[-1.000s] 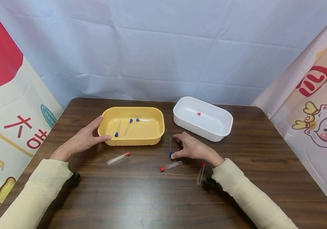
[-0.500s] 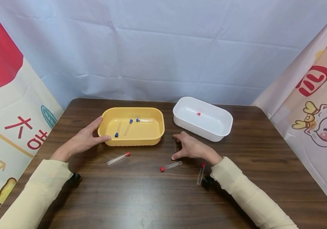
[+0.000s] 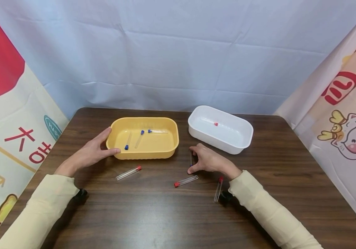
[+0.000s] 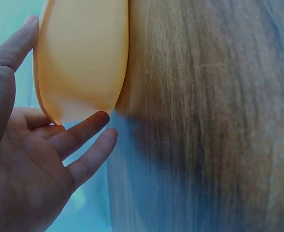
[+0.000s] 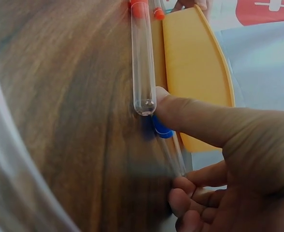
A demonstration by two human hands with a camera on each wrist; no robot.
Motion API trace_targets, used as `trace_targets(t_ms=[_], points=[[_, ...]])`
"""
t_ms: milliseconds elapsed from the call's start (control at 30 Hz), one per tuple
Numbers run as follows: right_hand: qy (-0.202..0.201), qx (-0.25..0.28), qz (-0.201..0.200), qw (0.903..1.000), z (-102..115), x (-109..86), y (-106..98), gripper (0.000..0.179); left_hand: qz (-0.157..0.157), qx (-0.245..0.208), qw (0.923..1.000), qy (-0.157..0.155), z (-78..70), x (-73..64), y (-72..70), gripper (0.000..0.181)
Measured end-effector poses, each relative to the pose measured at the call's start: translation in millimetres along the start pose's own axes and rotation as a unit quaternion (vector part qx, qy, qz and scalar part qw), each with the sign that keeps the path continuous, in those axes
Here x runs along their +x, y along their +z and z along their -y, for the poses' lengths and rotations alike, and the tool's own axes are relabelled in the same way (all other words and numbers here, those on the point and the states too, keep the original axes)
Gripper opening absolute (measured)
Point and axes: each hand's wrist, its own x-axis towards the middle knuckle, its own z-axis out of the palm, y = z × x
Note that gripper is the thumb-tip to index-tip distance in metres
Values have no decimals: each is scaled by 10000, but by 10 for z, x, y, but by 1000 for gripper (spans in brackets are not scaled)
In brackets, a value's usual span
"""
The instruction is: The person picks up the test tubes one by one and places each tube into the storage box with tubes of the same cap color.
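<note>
My right hand [image 3: 209, 159] reaches low over the table between the two basins. Its thumb is at the blue cap and its fingertips at the other end of a clear test tube [image 5: 172, 150], pinching it lengthwise. Just nearer than that hand lies a red-capped test tube [image 3: 186, 181]. At the left end of the yellow basin [image 3: 146, 155], my left hand [image 3: 92, 150] rests with its fingers spread, thumb over the near rim. Several blue-capped test tubes [image 3: 158, 131] lie inside this basin.
Behind my right hand stands a white basin [image 3: 218, 138] holding one red-capped tube [image 3: 209, 121]. Another red-capped tube [image 3: 128, 173] lies before the yellow basin, and a third tube [image 3: 218, 189] by my right sleeve. A pale cloth [image 3: 178, 69] hangs behind the table.
The blue-capped tube has shifted slightly right, into the grip between my right thumb and fingers. My left hand and both basins have stayed in place.
</note>
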Motion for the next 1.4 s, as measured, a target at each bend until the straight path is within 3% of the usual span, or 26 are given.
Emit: trace_targets(t_ms=[500, 767, 1067, 1400], points=[[-91, -140, -160, 9997, -63, -39, 4, 89, 112, 78, 9999, 8, -16, -17, -14, 103], [-238, 340, -419, 9983, -73, -66, 11, 87, 107, 57, 9999, 10, 3, 0, -2, 104], [-819, 899, -901, 9885, 108, -141, -116, 89, 62, 53, 9999, -67, 20, 18, 9, 104], [-1282, 1072, -1325, 9770, 311, -117, -303, 77, 54, 88, 9999, -67, 5, 16, 8, 104]])
